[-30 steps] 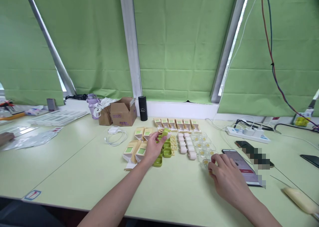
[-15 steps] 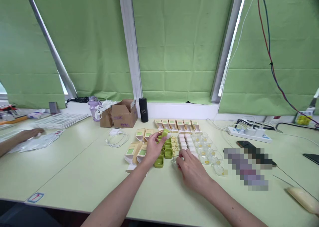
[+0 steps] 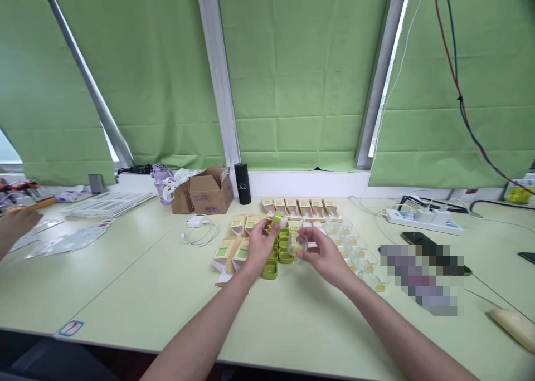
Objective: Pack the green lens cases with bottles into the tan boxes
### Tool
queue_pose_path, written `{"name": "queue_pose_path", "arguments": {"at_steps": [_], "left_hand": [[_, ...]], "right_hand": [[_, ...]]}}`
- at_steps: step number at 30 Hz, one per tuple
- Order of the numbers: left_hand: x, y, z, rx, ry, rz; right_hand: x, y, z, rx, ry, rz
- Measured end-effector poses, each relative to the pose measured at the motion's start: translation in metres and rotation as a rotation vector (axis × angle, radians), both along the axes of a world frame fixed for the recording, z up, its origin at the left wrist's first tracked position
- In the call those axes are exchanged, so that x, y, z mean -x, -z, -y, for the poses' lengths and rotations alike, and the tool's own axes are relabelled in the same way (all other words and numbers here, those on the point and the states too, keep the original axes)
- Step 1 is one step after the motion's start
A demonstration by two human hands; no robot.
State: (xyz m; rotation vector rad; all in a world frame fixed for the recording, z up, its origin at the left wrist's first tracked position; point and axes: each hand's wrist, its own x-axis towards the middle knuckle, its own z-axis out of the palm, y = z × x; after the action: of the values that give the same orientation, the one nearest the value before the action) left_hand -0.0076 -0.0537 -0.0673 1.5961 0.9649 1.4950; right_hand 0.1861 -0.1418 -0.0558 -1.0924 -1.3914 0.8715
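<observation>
My left hand (image 3: 259,245) is closed on a small green square box (image 3: 276,218), tilted, with a white block (image 3: 283,223) at its right side. Pinched between the fingers of my right hand (image 3: 325,253) is a clear plastic cover (image 3: 295,244) with a yellow mark, held apart from the green box. Below the hands stand several open green boxes (image 3: 270,270) in two columns. Clear covers with yellow marks (image 3: 360,253) lie to the right. Small white blocks and yellow pieces are partly hidden behind my right hand and the cover.
Kraft-and-white cartons (image 3: 223,252) stand left of the boxes, with a row of cartons (image 3: 304,207) behind. A brown cardboard box (image 3: 211,191), black cylinder (image 3: 242,185), power strip (image 3: 422,220) and phone (image 3: 418,242) surround them. Another person's hand (image 3: 20,225) is at far left.
My right hand has lifted the clear cover from the table towards the green box. The box in my left hand has turned slightly. The other person's hand has moved left.
</observation>
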Motion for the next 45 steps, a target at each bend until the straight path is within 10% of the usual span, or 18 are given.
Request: {"name": "queue_pose_path", "arguments": {"at_steps": [5,11,30,38,45], "left_hand": [[-0.001,0.0,0.0,0.023,0.022,0.026],[-0.004,-0.004,0.0,0.07,0.023,0.073],[-0.02,-0.017,-0.001,0.045,-0.004,0.146],[-0.013,-0.006,-0.001,0.014,0.001,0.091],[-0.01,-0.005,0.001,0.01,0.008,0.061]], "right_hand": [[0.003,-0.017,-0.035,0.089,-0.25,-0.772],[0.001,0.005,-0.054,0.23,-0.172,-1.05],[0.005,0.009,-0.041,0.128,-0.135,-0.874],[0.013,0.01,-0.037,0.013,0.095,-0.387],[0.016,0.011,-0.039,0.087,-0.035,-0.665]]}}
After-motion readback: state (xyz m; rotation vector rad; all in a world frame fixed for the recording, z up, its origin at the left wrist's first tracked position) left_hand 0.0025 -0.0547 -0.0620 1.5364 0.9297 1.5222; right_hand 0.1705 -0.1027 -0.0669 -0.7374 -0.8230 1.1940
